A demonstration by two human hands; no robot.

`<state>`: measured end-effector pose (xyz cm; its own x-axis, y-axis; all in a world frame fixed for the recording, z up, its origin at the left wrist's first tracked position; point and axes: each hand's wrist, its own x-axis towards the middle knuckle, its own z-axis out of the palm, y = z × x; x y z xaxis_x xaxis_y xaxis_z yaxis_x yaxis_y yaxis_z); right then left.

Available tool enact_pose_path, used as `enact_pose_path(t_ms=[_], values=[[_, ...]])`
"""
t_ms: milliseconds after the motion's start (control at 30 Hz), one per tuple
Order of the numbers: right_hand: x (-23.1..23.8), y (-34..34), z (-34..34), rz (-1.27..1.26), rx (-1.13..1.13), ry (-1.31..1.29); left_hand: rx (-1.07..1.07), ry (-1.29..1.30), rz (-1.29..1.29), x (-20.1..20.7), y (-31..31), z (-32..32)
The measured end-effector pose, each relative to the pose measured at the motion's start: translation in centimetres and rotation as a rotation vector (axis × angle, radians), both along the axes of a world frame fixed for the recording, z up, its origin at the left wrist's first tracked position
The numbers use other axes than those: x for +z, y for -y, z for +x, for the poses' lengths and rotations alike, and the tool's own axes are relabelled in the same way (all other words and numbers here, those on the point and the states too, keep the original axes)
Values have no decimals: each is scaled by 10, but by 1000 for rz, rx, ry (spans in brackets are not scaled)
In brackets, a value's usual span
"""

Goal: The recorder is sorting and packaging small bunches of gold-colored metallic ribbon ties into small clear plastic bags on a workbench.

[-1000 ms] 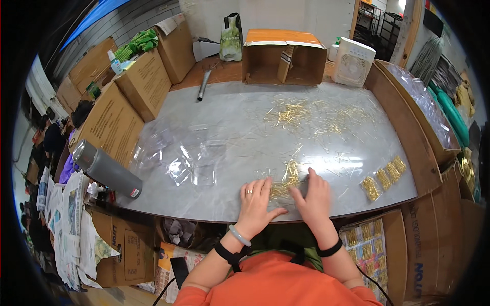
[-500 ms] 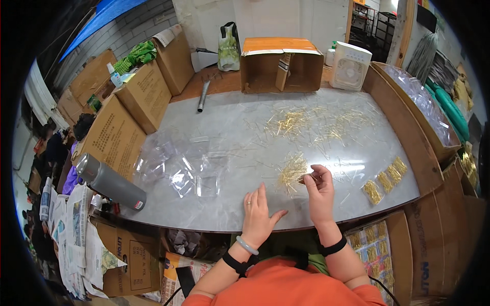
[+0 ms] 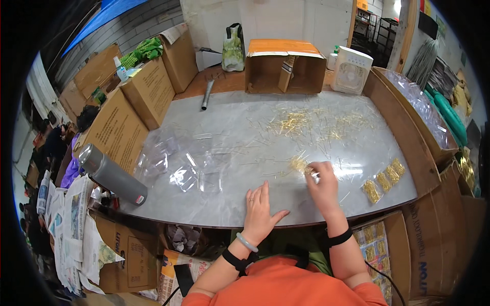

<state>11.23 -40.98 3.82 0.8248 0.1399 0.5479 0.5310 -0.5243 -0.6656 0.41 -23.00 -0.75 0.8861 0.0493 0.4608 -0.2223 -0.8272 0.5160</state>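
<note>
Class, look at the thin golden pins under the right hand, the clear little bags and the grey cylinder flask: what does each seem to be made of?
Thin golden pins: probably brass-coloured metal, since they glint. Clear little bags: thin plastic film, see-through with glossy creases. Grey cylinder flask: likely brushed metal, with a dull, even sheen.

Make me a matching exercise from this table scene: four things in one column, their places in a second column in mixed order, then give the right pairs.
Things:
1. left hand
2. right hand
3. grey cylinder flask
4. filled small bags of gold pins

Places:
A. lying on its side at the table's left edge
B. in a row near the table's right front corner
C. flat on the table, fingers spread, near the front edge
D. pinching at a small bunch of gold pins

Pairs: 1-C, 2-D, 3-A, 4-B
</note>
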Motion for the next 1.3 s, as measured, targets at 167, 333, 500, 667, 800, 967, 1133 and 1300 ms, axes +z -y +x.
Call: enact_pose_path(t_ms=[167,333,500,667,800,967,1133,1300], values=[[12,13,8,112,-14,-10,18,21,1,-1,1,1],[9,10,-5,-18,44,220,12,22,4,-5,2,1],[-1,7,-37,-334,265,42,6,19,7,-1,-1,0],[-13,16,-44,-386,239,-34,2,-15,59,-3,-8,1],[-27,9,-29,-458,324,-28,-88,-92,-3,6,-18,0],[-33,7,-26,-178,216,-47,-74,-114,-47,1,-35,-5],[-10,37,-45,-422,417,7,25,-73,15,18,-22,-7],[-29,38,-27,-357,-122,75,141,-114,118,32,-3,4]])
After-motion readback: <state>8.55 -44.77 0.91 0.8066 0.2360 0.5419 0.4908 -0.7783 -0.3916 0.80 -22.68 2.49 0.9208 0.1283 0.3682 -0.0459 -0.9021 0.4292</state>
